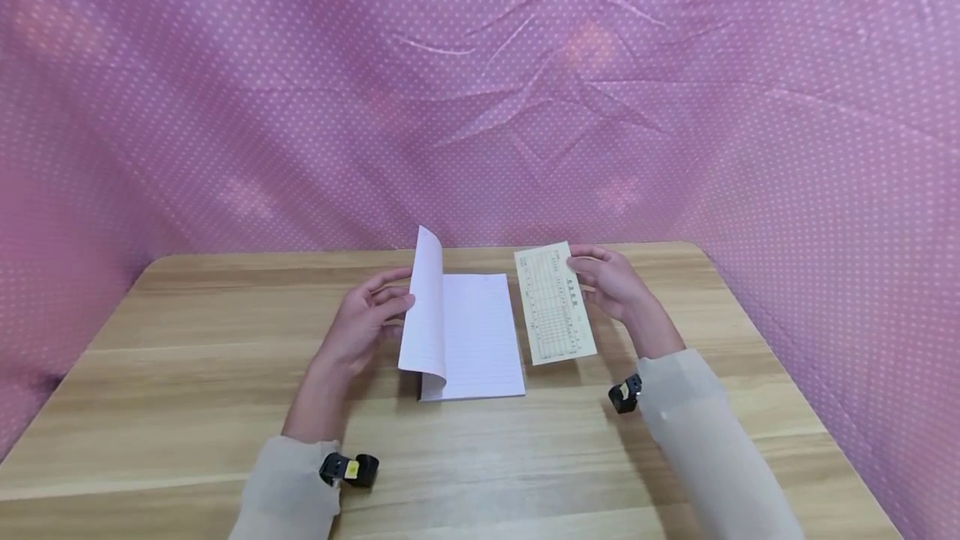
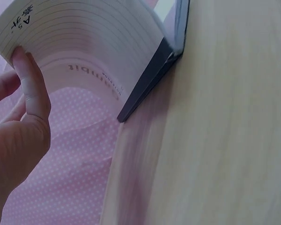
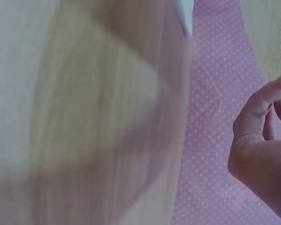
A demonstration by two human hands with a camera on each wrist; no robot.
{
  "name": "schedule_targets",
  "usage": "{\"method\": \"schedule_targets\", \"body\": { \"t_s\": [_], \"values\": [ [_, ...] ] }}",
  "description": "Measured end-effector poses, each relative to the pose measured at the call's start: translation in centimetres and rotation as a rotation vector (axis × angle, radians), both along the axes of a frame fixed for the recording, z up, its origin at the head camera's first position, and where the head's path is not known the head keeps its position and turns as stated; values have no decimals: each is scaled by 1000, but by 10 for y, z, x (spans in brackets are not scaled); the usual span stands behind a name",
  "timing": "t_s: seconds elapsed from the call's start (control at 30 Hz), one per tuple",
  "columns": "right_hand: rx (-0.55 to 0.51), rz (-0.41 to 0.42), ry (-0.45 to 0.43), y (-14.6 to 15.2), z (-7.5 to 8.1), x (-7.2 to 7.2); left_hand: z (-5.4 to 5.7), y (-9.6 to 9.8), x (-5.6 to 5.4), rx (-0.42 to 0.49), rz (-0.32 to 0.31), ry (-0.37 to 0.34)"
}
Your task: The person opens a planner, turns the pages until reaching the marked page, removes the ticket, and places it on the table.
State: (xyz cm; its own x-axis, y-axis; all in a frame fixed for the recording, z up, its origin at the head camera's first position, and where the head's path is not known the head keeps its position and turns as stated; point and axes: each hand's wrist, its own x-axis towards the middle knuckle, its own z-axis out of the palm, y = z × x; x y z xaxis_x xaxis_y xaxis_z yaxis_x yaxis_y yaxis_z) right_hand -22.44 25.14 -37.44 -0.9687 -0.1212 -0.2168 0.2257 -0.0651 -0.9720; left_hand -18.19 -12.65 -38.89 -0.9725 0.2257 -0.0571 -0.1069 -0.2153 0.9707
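A notebook with ruled white pages lies on the table. My left hand pinches its raised cover and leaves at the outer edge, holding them up at a slant. In the left wrist view the thumb of the left hand presses the lined paper, which bends in a curve above a dark spine strip. To the right, my right hand pinches a pale yellow printed form by its upper right edge, above the table. Only a corner of that form shows in the right wrist view, beside the right hand.
The wooden table spreads around the notebook, its far edge just behind both hands. A pink dotted cloth hangs behind and at both sides. Small black devices, the left one and the right one, sit at the sleeve cuffs.
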Motion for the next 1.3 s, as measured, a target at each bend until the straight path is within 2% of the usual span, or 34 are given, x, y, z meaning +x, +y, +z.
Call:
{"method": "schedule_targets", "body": {
  "t_s": [0.33, 0.77, 1.07, 1.3],
  "values": [
    [27, -10, -35, 13, -7, 0, -5, 22, -3, -68, -15, -33],
    [66, -38, -61, 22, -11, -1, -13, 51, -7, -168, -62, -34],
    [62, -51, -84, 30, -16, -1, -20, 64, -7, -228, -44, -43],
    [115, -62, -105, 38, -19, -1, -19, 73, -6, -262, -55, -17]
  ]
}}
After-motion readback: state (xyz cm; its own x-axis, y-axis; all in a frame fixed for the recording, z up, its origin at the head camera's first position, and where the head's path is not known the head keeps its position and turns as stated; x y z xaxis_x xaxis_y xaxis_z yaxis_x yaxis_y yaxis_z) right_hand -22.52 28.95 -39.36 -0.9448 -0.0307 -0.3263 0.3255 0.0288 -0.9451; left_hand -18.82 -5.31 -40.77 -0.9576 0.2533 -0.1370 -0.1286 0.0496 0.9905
